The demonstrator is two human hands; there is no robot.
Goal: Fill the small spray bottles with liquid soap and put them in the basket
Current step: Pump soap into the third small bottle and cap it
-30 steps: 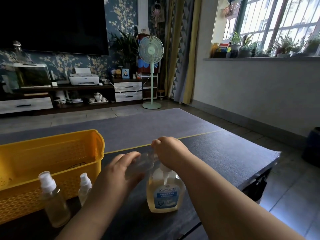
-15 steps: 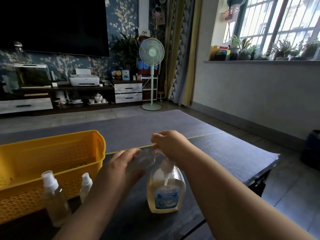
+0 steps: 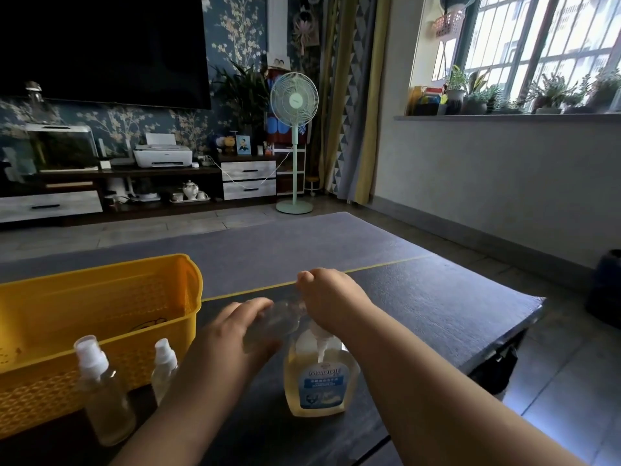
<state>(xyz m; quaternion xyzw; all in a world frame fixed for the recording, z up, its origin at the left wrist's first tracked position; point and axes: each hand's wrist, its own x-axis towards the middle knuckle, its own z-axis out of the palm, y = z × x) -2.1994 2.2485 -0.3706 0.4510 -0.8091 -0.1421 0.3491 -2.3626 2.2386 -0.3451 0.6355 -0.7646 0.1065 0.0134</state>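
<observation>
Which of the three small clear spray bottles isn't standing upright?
The small clear spray bottle held in the left hand, tipped sideways at the soap dispenser's pump. The other two stand upright with white spray caps before the yellow plastic basket.

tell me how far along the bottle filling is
Done, it seems: a capped big bottle holding pale liquid and a capped small bottle stand before the basket. In hand: the left hand holds a clear bottle tilted at the pump of the soap bottle; the right hand grips the pump. Left: no bottle shows in the basket yet.
</observation>
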